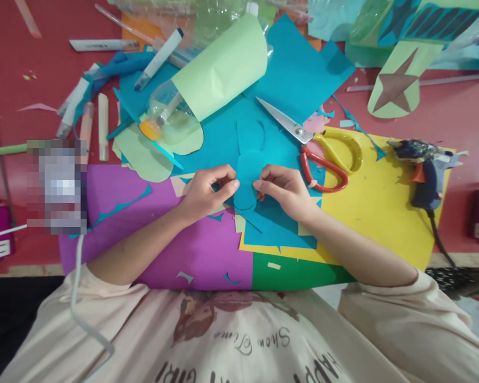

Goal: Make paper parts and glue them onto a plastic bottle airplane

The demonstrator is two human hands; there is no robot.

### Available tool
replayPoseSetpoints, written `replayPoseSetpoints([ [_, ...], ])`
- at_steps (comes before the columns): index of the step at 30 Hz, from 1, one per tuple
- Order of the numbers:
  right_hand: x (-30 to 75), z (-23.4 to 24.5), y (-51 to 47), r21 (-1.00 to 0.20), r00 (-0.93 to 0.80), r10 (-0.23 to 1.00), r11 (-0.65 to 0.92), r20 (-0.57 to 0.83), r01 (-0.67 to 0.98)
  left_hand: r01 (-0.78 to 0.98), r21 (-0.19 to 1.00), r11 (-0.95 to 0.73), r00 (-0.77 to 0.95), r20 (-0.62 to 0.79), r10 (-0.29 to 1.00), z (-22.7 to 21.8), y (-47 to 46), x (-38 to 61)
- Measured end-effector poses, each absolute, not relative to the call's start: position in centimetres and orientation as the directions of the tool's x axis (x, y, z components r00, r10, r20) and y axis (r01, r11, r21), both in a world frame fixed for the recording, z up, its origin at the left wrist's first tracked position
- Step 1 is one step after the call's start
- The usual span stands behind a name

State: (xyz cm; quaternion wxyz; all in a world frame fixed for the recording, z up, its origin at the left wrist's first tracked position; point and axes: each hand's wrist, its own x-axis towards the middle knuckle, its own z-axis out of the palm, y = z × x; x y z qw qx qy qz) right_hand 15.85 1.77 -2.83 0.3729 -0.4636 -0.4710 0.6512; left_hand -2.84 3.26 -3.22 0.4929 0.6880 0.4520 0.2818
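Observation:
A blue paper cutout (247, 173) with rounded ends lies between my hands over blue sheets of the same colour, so its outline is hard to follow. My left hand (213, 191) pinches its left edge between thumb and forefinger. On the opposite edge, the thumb and fingers of my right hand (283, 189) are closed in a pinch. Just beyond my right hand rest scissors (299, 130) with one red and one yellow handle, blades pointing up and left. A plastic bottle wrapped in light green paper (227, 66) lies on its side farther away.
A glue gun (427, 173) with a cord lies at the right on yellow paper (379, 213). Purple paper (143, 239) covers the near left. Several markers (159, 58) are scattered at the far left. A light green piece with a brown star (397, 88) sits far right.

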Motion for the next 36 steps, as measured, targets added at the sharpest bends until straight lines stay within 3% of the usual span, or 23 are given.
replayPoseSetpoints([
  [12,16.2,-3.5,1.8,-0.964,-0.323,0.932,-0.223,-0.167,-0.146,0.276,0.953,-0.121,0.414,-0.004,0.91,-3.7,3.3,-2.7],
  [18,15.9,-3.4,1.6,-0.982,-0.381,0.915,-0.175,-0.136,-0.068,0.395,0.902,-0.173,0.485,-0.044,0.874,-3.6,3.2,-2.7],
  [27,15.8,-3.8,1.6,-0.984,-0.364,0.916,-0.177,-0.167,0.008,0.395,0.873,-0.287,0.52,0.045,0.853,-4.8,3.3,-3.0],
  [36,15.8,-3.6,1.7,-0.992,-0.295,0.948,-0.122,-0.119,0.009,0.329,0.933,-0.148,0.468,-0.025,0.884,-3.8,3.1,-3.1],
])
